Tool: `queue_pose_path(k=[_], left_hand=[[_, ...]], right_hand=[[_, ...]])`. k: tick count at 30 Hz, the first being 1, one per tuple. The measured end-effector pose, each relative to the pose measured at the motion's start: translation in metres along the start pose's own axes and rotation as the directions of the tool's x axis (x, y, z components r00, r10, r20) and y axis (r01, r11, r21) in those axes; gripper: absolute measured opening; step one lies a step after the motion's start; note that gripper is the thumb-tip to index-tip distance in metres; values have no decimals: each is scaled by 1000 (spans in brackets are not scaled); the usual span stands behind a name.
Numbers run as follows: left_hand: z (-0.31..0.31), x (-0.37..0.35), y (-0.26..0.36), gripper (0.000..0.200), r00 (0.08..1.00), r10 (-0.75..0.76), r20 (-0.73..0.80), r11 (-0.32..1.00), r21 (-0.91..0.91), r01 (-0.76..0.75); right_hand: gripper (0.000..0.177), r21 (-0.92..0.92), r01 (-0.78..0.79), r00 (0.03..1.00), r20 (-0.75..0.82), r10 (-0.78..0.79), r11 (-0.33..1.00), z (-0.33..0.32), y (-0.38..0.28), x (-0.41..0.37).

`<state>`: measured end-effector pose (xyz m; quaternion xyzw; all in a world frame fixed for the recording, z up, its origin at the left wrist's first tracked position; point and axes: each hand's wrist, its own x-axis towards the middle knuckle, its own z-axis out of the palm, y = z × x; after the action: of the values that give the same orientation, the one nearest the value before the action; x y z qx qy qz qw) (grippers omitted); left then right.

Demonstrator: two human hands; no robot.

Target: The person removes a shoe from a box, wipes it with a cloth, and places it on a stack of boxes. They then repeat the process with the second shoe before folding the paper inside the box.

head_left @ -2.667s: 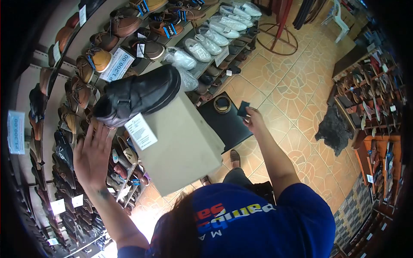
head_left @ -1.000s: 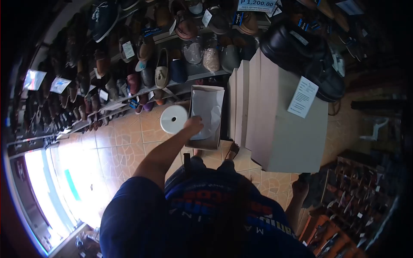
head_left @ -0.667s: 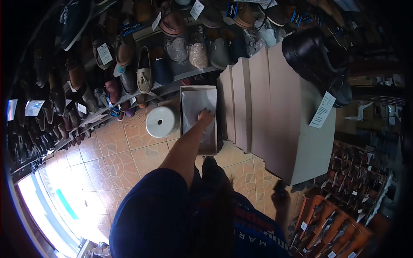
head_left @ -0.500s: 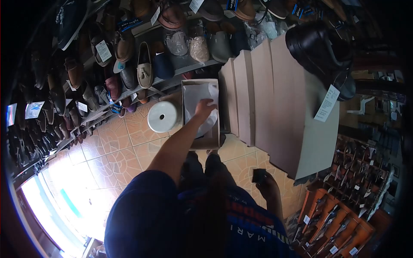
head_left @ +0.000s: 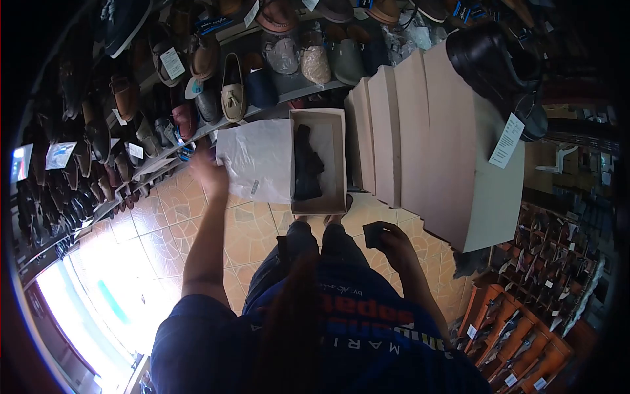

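My left hand (head_left: 209, 175) grips a sheet of white wrapping paper (head_left: 256, 161) and holds it out to the left of an open cardboard shoe box (head_left: 336, 157). Dark footwear (head_left: 306, 165) lies uncovered inside the box. My right hand (head_left: 396, 241) is low, near my waist, closed on a small dark object (head_left: 374, 234). The box stands on the tiled floor just in front of my feet.
Stepped stacks of closed shoe boxes (head_left: 407, 125) rise to the right, with a black shoe (head_left: 499, 62) and a white tag (head_left: 506, 141) on the tallest. Shelves of shoes (head_left: 197, 85) line the wall ahead. More racks (head_left: 525, 315) stand at the lower right.
My left hand has pulled the white paper out of the box and swung it left, baring the dark footwear. The paper now hides the white round stool. My right hand rose with the dark object.
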<state>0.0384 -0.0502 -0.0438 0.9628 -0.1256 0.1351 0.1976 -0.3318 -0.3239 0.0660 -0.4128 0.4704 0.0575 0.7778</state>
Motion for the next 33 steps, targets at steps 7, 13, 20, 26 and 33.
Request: queue_pose_path(k=[7, 13, 20, 26, 33], left_hand=[[85, -91, 137, 38, -62, 829, 556, 207, -408, -889], [100, -83, 176, 26, -339, 628, 701, 172, -550, -818], [55, -32, 204, 31, -115, 803, 585, 478, -747, -461], [24, -11, 198, 31, 208, 626, 752, 725, -659, 201], [-26, 6, 174, 53, 238, 457, 857, 124, -326, 937]], right_hand=[[44, 108, -3, 1000, 24, 0, 994, 7, 12, -2], [44, 200, 8, 1000, -29, -2, 980, 2, 27, -19], [45, 252, 59, 997, 31, -69, 966, 10, 30, -5], [44, 320, 136, 978, 109, -179, 938, 24, 17, 14], [43, 352, 150, 958, 180, -224, 924, 33, 8, 27]])
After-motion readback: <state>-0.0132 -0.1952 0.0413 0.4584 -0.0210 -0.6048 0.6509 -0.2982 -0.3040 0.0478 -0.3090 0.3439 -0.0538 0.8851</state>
